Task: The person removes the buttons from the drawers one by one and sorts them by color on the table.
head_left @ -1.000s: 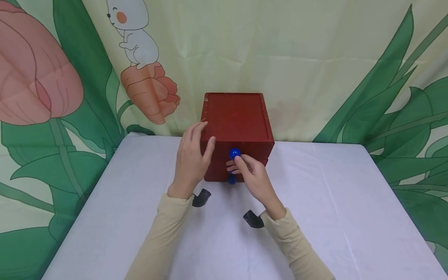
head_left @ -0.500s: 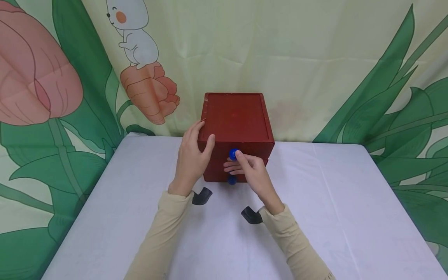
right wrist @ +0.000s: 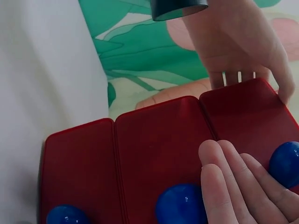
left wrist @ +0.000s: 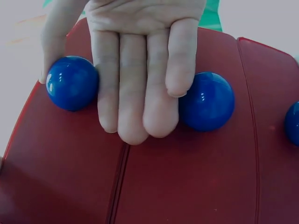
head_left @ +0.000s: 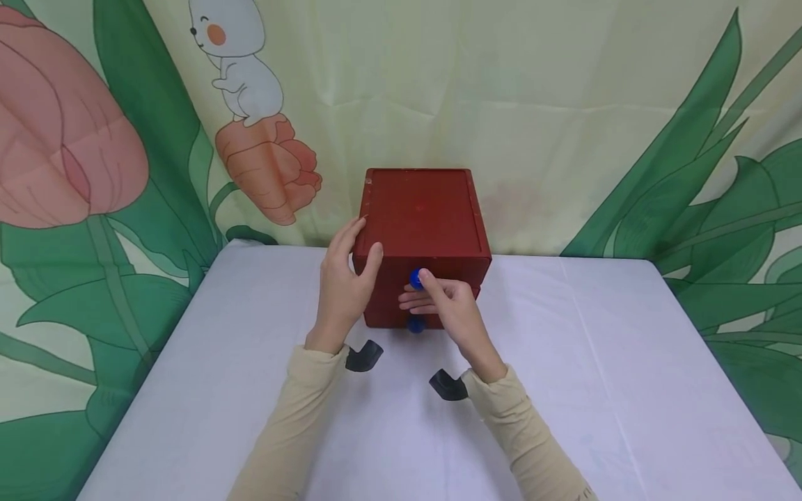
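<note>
Right fingers (left wrist: 134, 93) pinch one of three blue knobs (left wrist: 72, 85), left fingers (head_left: 343, 241) wide at one red box (head_left: 422, 216).

Studio-like setup: cartoon backdrop (head_left: 514, 139), white-covered table (head_left: 601, 362)

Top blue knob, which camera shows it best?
The left wrist view: the top blue knob shows large and nearly whole, between the thumb and index finger of the right hand. The head view shows it small and partly covered by the thumb; the right wrist view crops it at the right edge.
</note>
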A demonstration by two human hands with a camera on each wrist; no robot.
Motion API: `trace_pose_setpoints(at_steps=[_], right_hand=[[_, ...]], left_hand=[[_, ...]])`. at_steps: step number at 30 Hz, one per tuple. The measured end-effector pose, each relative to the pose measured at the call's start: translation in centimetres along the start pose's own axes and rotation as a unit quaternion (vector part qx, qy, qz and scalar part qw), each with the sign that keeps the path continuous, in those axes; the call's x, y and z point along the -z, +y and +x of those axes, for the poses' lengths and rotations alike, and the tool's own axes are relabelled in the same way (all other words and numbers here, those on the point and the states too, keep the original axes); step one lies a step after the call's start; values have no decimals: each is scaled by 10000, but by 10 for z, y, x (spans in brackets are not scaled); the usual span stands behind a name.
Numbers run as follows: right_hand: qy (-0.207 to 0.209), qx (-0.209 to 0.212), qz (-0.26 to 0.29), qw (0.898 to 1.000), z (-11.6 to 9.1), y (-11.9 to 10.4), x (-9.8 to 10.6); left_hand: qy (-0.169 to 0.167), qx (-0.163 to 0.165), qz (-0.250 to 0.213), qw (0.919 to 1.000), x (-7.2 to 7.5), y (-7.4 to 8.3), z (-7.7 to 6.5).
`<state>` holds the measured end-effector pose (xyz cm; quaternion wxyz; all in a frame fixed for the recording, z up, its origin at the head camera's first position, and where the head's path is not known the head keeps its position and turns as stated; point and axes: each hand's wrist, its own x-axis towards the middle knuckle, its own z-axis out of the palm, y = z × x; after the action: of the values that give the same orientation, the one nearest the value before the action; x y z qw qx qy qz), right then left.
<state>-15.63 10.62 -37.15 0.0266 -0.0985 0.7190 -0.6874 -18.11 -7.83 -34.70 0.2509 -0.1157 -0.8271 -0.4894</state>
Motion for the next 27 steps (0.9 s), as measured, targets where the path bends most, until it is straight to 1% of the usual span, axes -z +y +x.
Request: trace_pose_setpoints(at_steps=[3, 6, 12, 17, 20, 21, 22, 27], right_hand=[[-77, -41, 139, 9999, 1, 0, -2], [-88, -68, 298, 9995, 2, -1, -2], [-7, -131, 464, 9988, 0, -1, 3], [-14, -127, 517, 9986, 0, 0, 4], [-17, -134, 475, 9988, -1, 0, 5], [-23, -149, 453, 9989, -2, -1, 5], [-31, -175, 434, 9989, -3, -1, 5], [-72, -209, 356, 9991, -6, -2, 5]], left_hand=[[122, -41, -70, 9999, 1, -1, -1], [199, -97, -274, 9994, 0, -2, -1], [216, -80, -708, 9972, -6, -2, 0], [162, -25, -847, 9963, -3, -3, 2], [111, 45, -954, 9954, -2, -4, 4], [80, 103, -1009, 9948, -1, -4, 4], [44, 192, -1067, 9941, 2, 0, 4], [-92, 443, -1295, 9906, 7, -1, 7]])
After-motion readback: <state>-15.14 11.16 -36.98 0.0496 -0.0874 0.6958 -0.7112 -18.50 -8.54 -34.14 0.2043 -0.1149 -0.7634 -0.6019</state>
